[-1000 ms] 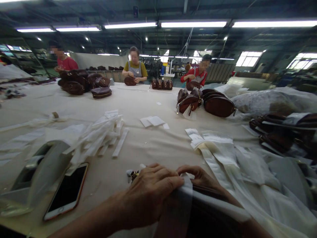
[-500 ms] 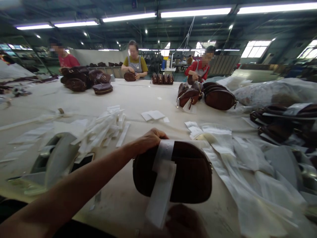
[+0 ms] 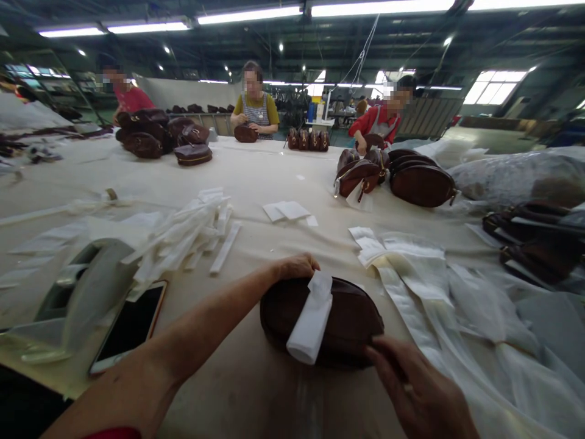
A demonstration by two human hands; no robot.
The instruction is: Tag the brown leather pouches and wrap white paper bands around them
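Observation:
A dark brown oval pouch bag (image 3: 354, 305) lies tilted on the table in front of me. A white paper strip (image 3: 311, 323) hangs across its front, its lower end curled. My left hand (image 3: 296, 266) is closed over the bag's top edge, its fingertips partly hidden behind the strip's upper end. At the bag's lower right edge, my right hand (image 3: 423, 387) grips with bent fingers; the thumb side shows and some fingers are out of sight.
Left of the bag are a phone (image 3: 130, 326), a tape dispenser (image 3: 95, 292) and a pile of white strips (image 3: 183, 241). Translucent wrapping (image 3: 484, 305) and more brown bags (image 3: 423, 183) lie to the right. Three co-workers stand across the table (image 3: 256, 174), one in a checked apron (image 3: 256, 116).
My right hand has come up from below to the bag's right edge. The bag has tipped back and turned slightly, and the strip's lower end has curled up.

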